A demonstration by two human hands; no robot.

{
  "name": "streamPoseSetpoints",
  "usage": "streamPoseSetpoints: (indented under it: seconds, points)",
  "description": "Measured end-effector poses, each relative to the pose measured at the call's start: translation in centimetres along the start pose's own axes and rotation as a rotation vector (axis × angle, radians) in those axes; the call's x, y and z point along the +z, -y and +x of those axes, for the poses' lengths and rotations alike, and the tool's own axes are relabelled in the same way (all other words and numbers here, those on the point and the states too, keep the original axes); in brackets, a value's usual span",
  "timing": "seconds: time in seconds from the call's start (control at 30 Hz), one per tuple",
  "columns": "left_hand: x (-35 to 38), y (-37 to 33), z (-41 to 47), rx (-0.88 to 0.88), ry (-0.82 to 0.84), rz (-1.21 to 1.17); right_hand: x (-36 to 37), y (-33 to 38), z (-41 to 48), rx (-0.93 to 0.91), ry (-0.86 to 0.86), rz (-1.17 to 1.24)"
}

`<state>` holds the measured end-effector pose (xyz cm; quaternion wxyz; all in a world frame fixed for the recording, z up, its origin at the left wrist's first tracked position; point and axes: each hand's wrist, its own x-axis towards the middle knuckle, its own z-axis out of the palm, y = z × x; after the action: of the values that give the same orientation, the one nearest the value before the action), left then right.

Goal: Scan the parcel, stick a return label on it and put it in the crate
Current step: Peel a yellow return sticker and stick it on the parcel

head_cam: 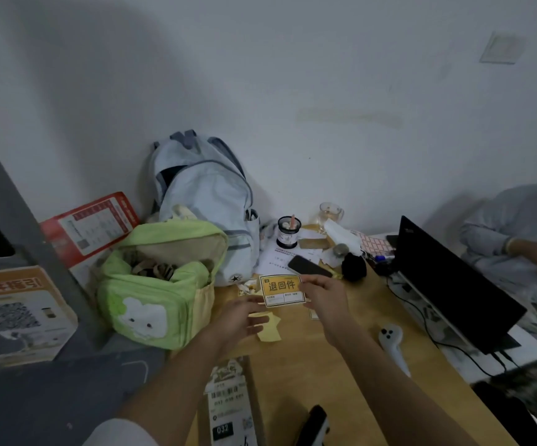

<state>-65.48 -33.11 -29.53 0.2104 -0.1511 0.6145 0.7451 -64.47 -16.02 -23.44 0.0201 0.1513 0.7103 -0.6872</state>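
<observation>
A yellow return label [281,290] with black characters is held up above the wooden table [309,358]. My right hand [323,299] pinches its right edge. My left hand [239,318] is at its lower left corner, fingers spread; whether they touch the label I cannot tell. The parcel [230,403], a long brown box with a barcode sticker and a "032" tag, lies on the table near the front edge, below my arms. A white handheld scanner [392,342] lies on the table to the right. No crate is identifiable.
A green bag [151,294] and a pale blue backpack [202,201] stand at the left. Yellow paper scraps [268,333], a phone [309,267], a cup [288,231] and a glass [329,214] clutter the back. An open laptop [447,278] and another person's sleeve [518,233] are at the right.
</observation>
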Motion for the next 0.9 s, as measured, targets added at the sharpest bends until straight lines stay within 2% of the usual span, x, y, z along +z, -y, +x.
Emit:
streamPoseSetpoints:
  seconds: [0.2, 0.4, 0.73, 0.9]
  points:
    - [-0.9, -1.5, -1.2, 0.123, -0.023, -0.079, 1.6, 0.1, -0.3, -0.028, 0.040, -0.038]
    - [-2.7, -1.6, -2.9, 0.251, -0.179, -0.057, 3.5, 0.1, -0.9, -0.083, 0.088, -0.100]
    - [-4.2, -1.4, -6.2, 0.318, -0.252, -0.052, 6.0, -0.5, -2.9, -0.174, 0.185, -0.201]
    - [-4.8, -1.1, -7.0, 0.325, -0.263, -0.059, 6.7, -0.9, -3.4, -0.176, 0.086, -0.199]
